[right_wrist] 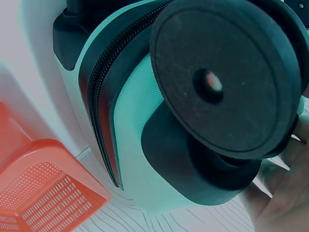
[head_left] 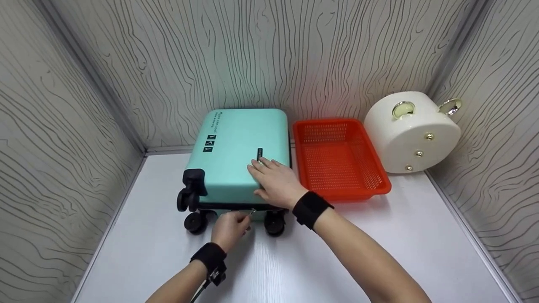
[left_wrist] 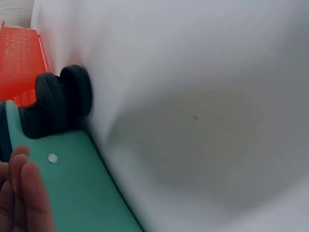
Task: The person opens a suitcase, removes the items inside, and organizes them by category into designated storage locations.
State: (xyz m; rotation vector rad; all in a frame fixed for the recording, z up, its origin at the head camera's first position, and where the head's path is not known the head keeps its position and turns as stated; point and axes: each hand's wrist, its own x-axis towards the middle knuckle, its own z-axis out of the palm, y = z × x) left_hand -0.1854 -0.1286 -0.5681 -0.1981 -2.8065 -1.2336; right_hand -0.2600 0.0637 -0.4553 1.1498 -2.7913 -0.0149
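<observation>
A mint-green suitcase point(head_left: 236, 164) lies flat, its wheel end toward me. At that end my left hand point(head_left: 229, 229) pinches a small metal zipper pull point(head_left: 253, 211) on the dark zipper band. My right hand point(head_left: 278, 183) rests on top of the suitcase near its right front corner, fingers stretched out; it hides part of that corner. The right wrist view shows the black zipper point(right_wrist: 96, 87) along the side and a wheel point(right_wrist: 241, 82) close up, with fingers point(right_wrist: 285, 179) partly behind it. In the left wrist view the left fingers point(left_wrist: 34, 198) are cut off by the frame.
A red plastic basket point(head_left: 300, 168) stands right of the suitcase. Behind it to the right is a round white case point(head_left: 421, 147) with gold-coloured handles and studs. Black wheels point(head_left: 274, 223) stick out from the suitcase's near end. Patterned walls point(head_left: 269, 54) enclose the white table point(head_left: 147, 252).
</observation>
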